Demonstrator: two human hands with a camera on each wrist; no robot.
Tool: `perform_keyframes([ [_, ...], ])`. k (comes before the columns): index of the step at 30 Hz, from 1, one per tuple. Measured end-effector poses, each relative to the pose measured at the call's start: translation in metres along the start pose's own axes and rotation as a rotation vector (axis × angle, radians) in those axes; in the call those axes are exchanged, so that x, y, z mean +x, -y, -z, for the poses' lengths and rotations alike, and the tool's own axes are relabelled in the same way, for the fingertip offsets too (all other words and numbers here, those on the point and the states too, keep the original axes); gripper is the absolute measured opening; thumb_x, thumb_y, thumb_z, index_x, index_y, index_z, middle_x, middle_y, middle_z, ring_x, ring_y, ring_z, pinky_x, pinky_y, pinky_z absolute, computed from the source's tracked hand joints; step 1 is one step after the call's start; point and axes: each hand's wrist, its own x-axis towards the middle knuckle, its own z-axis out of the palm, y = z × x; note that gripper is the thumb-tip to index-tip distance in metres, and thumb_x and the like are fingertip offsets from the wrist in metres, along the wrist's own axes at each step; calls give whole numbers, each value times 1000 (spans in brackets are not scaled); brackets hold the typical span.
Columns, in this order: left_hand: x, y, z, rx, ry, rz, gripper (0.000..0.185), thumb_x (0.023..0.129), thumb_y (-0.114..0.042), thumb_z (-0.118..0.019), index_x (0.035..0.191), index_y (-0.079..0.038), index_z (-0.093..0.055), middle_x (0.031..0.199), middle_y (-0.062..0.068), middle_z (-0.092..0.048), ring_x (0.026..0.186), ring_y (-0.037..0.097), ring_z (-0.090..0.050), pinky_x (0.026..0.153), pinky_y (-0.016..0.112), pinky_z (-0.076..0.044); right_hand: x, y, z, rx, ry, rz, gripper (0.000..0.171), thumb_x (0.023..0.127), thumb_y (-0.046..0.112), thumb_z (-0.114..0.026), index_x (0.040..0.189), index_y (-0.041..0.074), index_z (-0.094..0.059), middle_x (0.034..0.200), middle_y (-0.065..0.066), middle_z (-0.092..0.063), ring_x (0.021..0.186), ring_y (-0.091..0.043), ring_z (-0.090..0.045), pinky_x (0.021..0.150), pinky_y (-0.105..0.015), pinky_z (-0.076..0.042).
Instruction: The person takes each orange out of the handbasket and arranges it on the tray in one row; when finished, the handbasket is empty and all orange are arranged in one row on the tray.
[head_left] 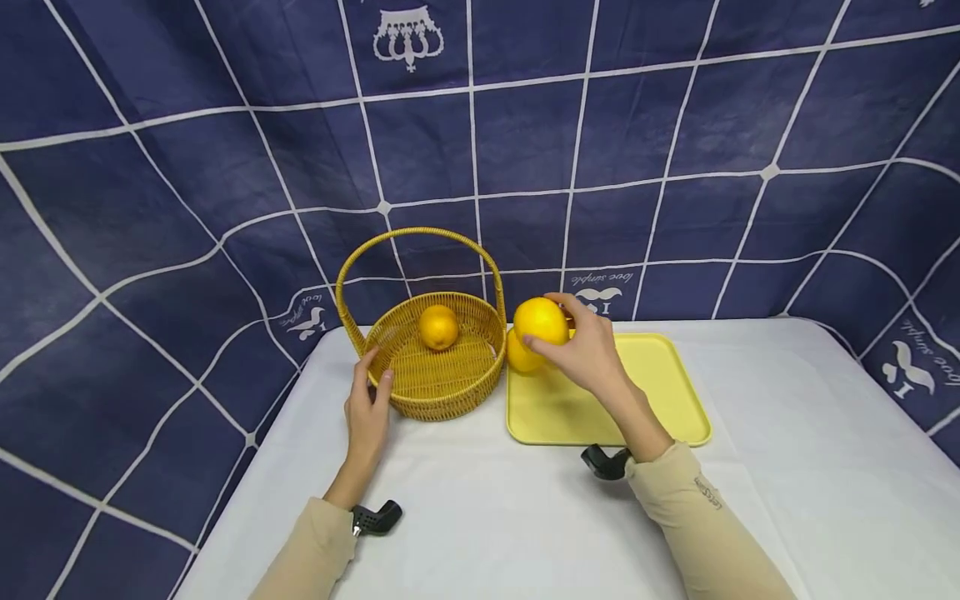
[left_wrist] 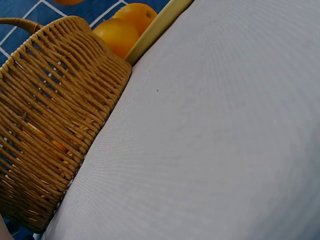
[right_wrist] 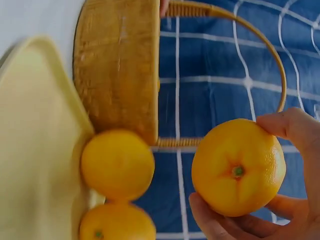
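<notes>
My right hand (head_left: 588,350) pinches an orange (head_left: 541,321) between thumb and fingers, raised over the left end of a yellow tray (head_left: 630,400). In the right wrist view, the held orange (right_wrist: 238,167) shows its green stem end. Two more oranges sit side by side at the tray's edge by the basket, a nearer orange (right_wrist: 117,164) and another orange (right_wrist: 117,222). My left hand (head_left: 367,417) holds the left rim of a round wicker basket (head_left: 450,404), thumb over the rim. One orange (head_left: 438,327) lies inside, toward the back.
The basket's tall arched handle (head_left: 420,231) stands upright over it. The tray lies directly right of the basket on a white tablecloth (head_left: 480,517). A dark blue checked curtain (head_left: 525,150) hangs behind the table.
</notes>
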Motion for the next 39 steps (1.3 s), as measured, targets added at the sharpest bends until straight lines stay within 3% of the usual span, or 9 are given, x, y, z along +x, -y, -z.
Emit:
perform_keyframes([
  [2, 1, 0, 0, -9, 9, -5, 49, 111, -32, -53, 158, -22, -45, 164, 4, -47, 152, 26, -42, 123, 54, -38, -1, -11, 6, -14, -36, -31, 68, 84, 35, -86, 144, 15, -60, 126, -16, -72, 110, -36, -68, 91, -51, -58],
  [8, 1, 2, 0, -16, 13, 3, 49, 111, -33, -52, 158, -23, -45, 165, 6, -45, 151, 29, -44, 121, 56, -39, -2, -38, 17, -23, -123, -93, 67, 86, 34, -85, 144, 13, -61, 128, -19, -71, 109, -40, -67, 101, -56, -39],
  [15, 2, 1, -4, -4, 14, -6, 49, 111, -34, -52, 158, -22, -46, 164, 4, -47, 149, 27, -46, 119, 53, -41, -3, -60, 29, -82, -288, -153, 68, 84, 35, -84, 143, 10, -61, 125, -20, -71, 107, -42, -63, 94, -55, -48],
  [20, 2, 1, -2, -3, 18, 1, 49, 111, -33, -52, 158, -19, -46, 164, 6, -47, 149, 30, -46, 117, 56, -42, -4, -72, 33, -85, -321, -232, 73, 86, 38, -81, 146, 6, -56, 132, -24, -66, 118, -47, -57, 108, -60, -37],
  [26, 2, 3, 3, 2, 11, 22, 49, 111, -36, -52, 158, -25, -46, 164, 3, -47, 148, 26, -47, 117, 53, -43, -2, -85, 29, -85, -302, -285, 75, 85, 37, -81, 147, 5, -54, 135, -25, -63, 123, -48, -55, 110, -59, -37],
  [34, 2, 1, 5, 20, 8, 15, 48, 112, -33, -51, 158, -20, -46, 162, 5, -49, 140, 29, -53, 105, 40, -45, -4, -102, 13, -114, -202, -351, 77, 88, 37, -81, 150, 4, -50, 140, -29, -62, 124, -48, -56, 108, -58, -42],
  [39, 3, 1, 2, -3, 10, -4, 47, 112, -31, -51, 157, -20, -46, 162, 6, -49, 143, 30, -52, 111, 47, -46, -7, -110, 7, -137, -164, -402, 78, 92, 38, -76, 155, 4, -45, 146, -30, -57, 130, -52, -53, 110, -61, -41],
])
